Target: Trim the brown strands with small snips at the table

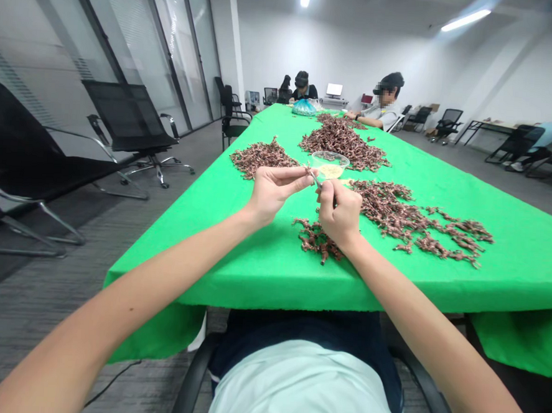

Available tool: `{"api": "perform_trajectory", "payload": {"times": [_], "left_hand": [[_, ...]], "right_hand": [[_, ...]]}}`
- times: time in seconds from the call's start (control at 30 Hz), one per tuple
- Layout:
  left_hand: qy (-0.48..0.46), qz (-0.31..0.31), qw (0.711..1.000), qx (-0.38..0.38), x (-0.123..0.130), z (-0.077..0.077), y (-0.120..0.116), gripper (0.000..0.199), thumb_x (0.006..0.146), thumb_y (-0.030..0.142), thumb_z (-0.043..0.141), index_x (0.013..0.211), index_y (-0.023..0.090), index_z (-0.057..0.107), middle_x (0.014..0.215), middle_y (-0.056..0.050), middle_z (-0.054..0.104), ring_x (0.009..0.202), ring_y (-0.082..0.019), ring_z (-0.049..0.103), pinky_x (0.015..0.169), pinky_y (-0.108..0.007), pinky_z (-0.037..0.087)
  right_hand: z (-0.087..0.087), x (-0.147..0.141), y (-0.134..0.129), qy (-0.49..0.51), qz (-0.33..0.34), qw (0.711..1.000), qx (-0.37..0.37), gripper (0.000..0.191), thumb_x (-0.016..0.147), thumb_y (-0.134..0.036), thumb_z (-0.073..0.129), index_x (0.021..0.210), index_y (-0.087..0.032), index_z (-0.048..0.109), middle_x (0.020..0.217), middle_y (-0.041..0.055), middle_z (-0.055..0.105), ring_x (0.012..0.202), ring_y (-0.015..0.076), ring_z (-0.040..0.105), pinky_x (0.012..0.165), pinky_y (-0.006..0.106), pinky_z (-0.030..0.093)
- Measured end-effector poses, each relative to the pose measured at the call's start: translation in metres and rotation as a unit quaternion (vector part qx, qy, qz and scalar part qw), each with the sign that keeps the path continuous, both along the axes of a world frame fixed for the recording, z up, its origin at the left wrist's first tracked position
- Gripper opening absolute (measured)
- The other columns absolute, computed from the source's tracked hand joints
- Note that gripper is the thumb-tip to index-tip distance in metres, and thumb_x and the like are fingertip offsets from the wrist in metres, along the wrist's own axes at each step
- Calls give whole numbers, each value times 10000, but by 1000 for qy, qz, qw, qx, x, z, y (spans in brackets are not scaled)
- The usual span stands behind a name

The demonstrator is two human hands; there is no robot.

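Between thumb and fingers, my left hand [277, 191] pinches a small brown knobbly piece [309, 170]. My right hand [340, 211] is closed around a thin metal tool [315, 181], its tip touching or very close to that piece. Just beyond the hands stands a clear round bowl [330, 163] with pale yellowish bits inside. Brown pieces lie in a small pile [320, 240] beside my right hand, a pile at the left [263, 158], a wider spread at the right [388, 207] and a large heap [343, 142] behind the bowl.
A green cloth [245, 254] covers the long table. At its far end lies a blue-and-white plastic bag [304, 107]. One person [385, 107] sits along the right side, others farther back. Black chairs [129, 119] stand at the left.
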State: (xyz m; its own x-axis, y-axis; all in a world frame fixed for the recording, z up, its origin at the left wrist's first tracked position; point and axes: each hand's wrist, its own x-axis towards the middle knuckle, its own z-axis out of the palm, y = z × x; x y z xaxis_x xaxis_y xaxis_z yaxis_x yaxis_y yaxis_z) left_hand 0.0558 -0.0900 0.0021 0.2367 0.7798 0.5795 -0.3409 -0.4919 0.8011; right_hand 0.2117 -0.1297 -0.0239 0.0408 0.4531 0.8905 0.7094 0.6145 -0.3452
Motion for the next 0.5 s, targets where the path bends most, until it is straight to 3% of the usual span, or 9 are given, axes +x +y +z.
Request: {"api": "perform_trajectory", "payload": {"times": [0.5], "left_hand": [[10,-3,1000,-7,-1,1,-1,322,643,400,937,879,204,839,1009,-81,809,1047,-286,743,1012,-458,564]], "right_hand": [[-1,4,0,14,19,1000,-18,466,1077,-440,317,755,-211,564,632,5,599,556,127,555,601,278,408]]}}
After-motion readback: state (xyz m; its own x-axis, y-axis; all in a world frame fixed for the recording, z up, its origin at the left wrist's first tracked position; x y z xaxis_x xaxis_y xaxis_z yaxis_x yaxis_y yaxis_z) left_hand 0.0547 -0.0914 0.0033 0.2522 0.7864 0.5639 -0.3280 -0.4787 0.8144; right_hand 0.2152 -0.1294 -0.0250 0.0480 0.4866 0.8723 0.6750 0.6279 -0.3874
